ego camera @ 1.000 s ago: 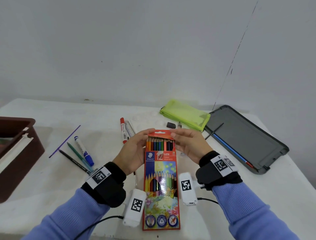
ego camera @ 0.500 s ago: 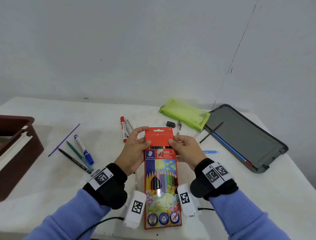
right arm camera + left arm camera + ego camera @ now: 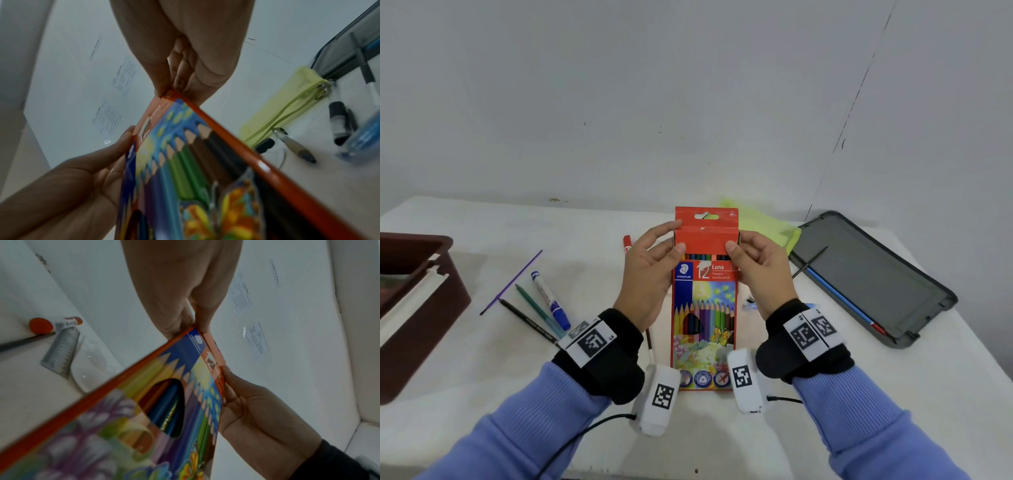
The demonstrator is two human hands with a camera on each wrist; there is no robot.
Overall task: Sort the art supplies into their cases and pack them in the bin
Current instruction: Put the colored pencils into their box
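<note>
Pencils show as a row of coloured ends under the raised red flap (image 3: 706,229) of the pencil box (image 3: 703,308), which we hold tilted up off the white table (image 3: 482,394), between our wrists; our left hand (image 3: 650,274) pinches the box's upper left corner, thumb on the front of the flap, fingers behind it; our right hand (image 3: 760,270) pinches the upper right corner the same way; from the left wrist we see the thumb and fingers closed on the box edge (image 3: 202,335), and from the right wrist the same grip on the other corner (image 3: 172,95); left of the box lie a red marker (image 3: 627,242), a purple stick (image 3: 512,281), a green pencil (image 3: 534,308), a blue marker (image 3: 551,301) and a black pencil (image 3: 527,320), all apart from our hands; at the far left stands the brown bin (image 3: 424,308); behind the box lies a green pouch (image 3: 767,226), partly hidden; to the right sits an open grey case (image 3: 876,274) with a blue pencil (image 3: 839,301) in it; a ruler (image 3: 61,352) lies beside the red marker.
</note>
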